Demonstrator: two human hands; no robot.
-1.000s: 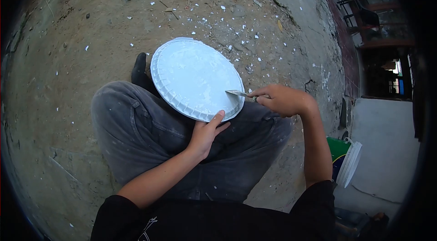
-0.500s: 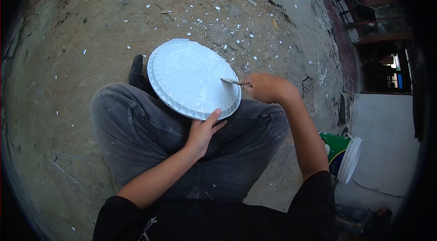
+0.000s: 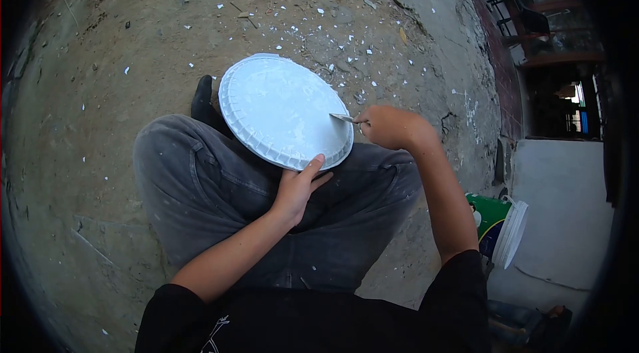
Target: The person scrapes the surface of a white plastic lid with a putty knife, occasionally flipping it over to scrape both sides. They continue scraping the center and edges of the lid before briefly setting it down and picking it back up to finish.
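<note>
A round white bucket lid (image 3: 279, 103) with a ribbed rim rests tilted over my crossed legs. Its face is smeared with whitish patches. My left hand (image 3: 297, 193) grips the lid's near edge, thumb on top and the other fingers below, partly hidden. On the lid's right side, my right hand (image 3: 389, 128) is closed round the handle of a small scraper (image 3: 343, 117). The thin metal blade lies against the lid's surface, pointing left.
White flakes (image 3: 349, 60) are scattered over the dirt ground beyond the lid. To my right a green paint bucket (image 3: 489, 220) with a white rim lies tipped beside a pale wall (image 3: 559, 186). Dark metal chairs (image 3: 512, 0) stand at the upper right.
The scraper blade has slid slightly to the right on the lid. My left hand keeps its grip, and the lid sits slightly higher in view.
</note>
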